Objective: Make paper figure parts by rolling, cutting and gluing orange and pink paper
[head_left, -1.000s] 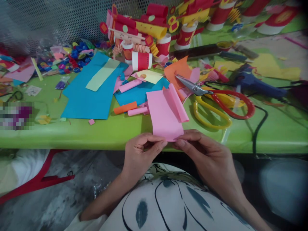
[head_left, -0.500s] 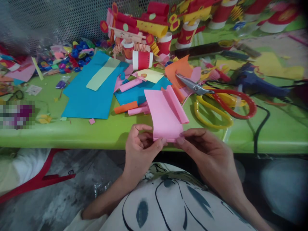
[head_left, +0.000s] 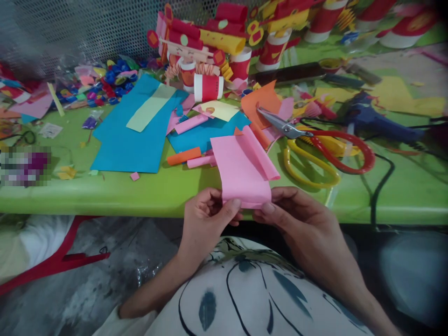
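Note:
Both hands grip the near edge of a sheet of pink paper (head_left: 243,163) at the front of the green table. My left hand (head_left: 206,221) pinches the left corner between thumb and curled fingers. The right corner is pinched by my right hand (head_left: 301,221), thumb on top and fingers beneath. Between the thumbs the near edge is folded or rolled over in a narrow strip. A rolled tube of pink paper (head_left: 261,154) lies along the sheet's right side. Scissors (head_left: 290,130) with one red and one yellow handle rest to the right, blades pointing up-left.
Blue paper sheets (head_left: 133,144) and small paper rolls (head_left: 184,156) lie left of the hands. Decorated paper cups (head_left: 209,87) stand or lie at the back, near a pile of bottle caps (head_left: 112,81). A dark blue glue gun (head_left: 380,119) with a black cord sits right.
The near edge of the pink sheet is turned over further, showing a wider curl. My right thumb has shifted slightly along it, and the sheet's far edge sits a little nearer.

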Available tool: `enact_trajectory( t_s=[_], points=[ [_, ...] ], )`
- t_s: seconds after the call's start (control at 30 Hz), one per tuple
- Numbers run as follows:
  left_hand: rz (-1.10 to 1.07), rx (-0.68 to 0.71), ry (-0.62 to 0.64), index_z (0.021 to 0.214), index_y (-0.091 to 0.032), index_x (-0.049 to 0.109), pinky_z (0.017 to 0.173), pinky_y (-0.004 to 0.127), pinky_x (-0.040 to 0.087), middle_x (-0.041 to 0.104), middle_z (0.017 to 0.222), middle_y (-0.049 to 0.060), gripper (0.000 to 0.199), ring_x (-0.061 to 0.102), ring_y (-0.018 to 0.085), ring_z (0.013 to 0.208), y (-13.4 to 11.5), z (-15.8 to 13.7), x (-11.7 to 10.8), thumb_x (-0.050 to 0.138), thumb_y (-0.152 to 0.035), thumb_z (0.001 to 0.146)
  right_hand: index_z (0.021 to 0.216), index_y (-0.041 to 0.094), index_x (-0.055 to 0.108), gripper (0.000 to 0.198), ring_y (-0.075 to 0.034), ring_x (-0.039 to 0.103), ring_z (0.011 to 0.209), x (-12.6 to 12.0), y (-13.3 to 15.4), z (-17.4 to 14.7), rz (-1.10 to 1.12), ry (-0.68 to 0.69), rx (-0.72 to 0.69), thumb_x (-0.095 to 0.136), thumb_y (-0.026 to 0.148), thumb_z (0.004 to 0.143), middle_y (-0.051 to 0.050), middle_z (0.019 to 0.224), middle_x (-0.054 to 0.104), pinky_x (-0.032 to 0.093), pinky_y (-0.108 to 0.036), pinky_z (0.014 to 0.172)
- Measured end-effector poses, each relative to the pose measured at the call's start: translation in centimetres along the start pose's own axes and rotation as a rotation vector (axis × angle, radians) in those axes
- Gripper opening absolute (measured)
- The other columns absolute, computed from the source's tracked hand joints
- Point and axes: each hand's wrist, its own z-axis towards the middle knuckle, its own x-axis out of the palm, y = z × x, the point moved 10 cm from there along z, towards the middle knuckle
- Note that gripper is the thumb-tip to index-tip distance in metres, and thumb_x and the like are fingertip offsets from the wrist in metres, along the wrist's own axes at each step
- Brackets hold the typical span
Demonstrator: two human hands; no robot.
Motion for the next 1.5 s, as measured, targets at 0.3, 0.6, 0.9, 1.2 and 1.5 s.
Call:
enact_trajectory(
  t_s=[0.3, 0.6, 0.9, 1.2, 1.5],
  points=[
    [-0.035, -0.063, 0.015, 0.076, -0.017, 0.065, 0.053, 0.021, 0.059, 0.077, 0.066, 0.002, 0.03, 0.071, 0.013, 0.052, 0.5, 0.0, -0.1, 0.087, -0.037, 0.078, 0.084, 0.028, 0.079, 0.019, -0.011, 0.072, 0.068, 0.5, -0.3, 0.0, 0.053, 0.035, 0.014, 0.093, 0.034, 0.072, 0.003, 0.081, 0.078, 0.064, -0.021, 0.067],
    [-0.085, -0.009, 0.092, 0.082, -0.017, 0.07, 0.064, 0.023, 0.062, 0.079, 0.074, 0.002, 0.029, 0.074, 0.014, 0.065, 0.4, 0.0, 0.4, 0.093, -0.03, 0.069, 0.077, 0.028, 0.078, 0.022, -0.01, 0.071, 0.062, 0.3, -0.3, 0.1, 0.094, -0.011, 0.055, 0.096, 0.037, 0.068, 0.005, 0.069, 0.074, 0.062, -0.02, 0.065],
    [-0.058, 0.03, 0.081, 0.077, -0.018, 0.07, 0.063, 0.025, 0.061, 0.076, 0.071, 0.001, 0.023, 0.072, 0.014, 0.064, 0.1, 0.1, 0.6, 0.088, -0.032, 0.075, 0.079, 0.029, 0.08, 0.016, -0.01, 0.071, 0.063, 0.6, -0.4, 0.4, 0.115, 0.026, 0.059, 0.093, 0.036, 0.072, 0.003, 0.07, 0.075, 0.061, -0.018, 0.064],
    [-0.06, 0.103, 0.035, 0.076, -0.018, 0.067, 0.064, 0.024, 0.057, 0.073, 0.072, 0.001, 0.021, 0.069, 0.013, 0.066, -0.5, 0.1, 1.0, 0.085, -0.029, 0.077, 0.079, 0.029, 0.078, 0.018, -0.008, 0.069, 0.062, 0.0, -1.1, 0.5, 0.102, 0.014, 0.098, 0.093, 0.036, 0.073, 0.004, 0.07, 0.073, 0.059, -0.014, 0.064],
    [-0.03, 0.202, 0.144, 0.082, -0.017, 0.066, 0.068, 0.028, 0.063, 0.079, 0.083, 0.006, 0.024, 0.078, 0.02, 0.075, -2.4, -0.4, 2.4, 0.087, -0.027, 0.077, 0.079, 0.024, 0.077, 0.027, -0.009, 0.064, 0.058, 0.0, -0.8, 0.7, 0.09, -0.023, 0.121, 0.094, 0.042, 0.069, 0.002, 0.069, 0.07, 0.057, -0.015, 0.055]
  ],
)
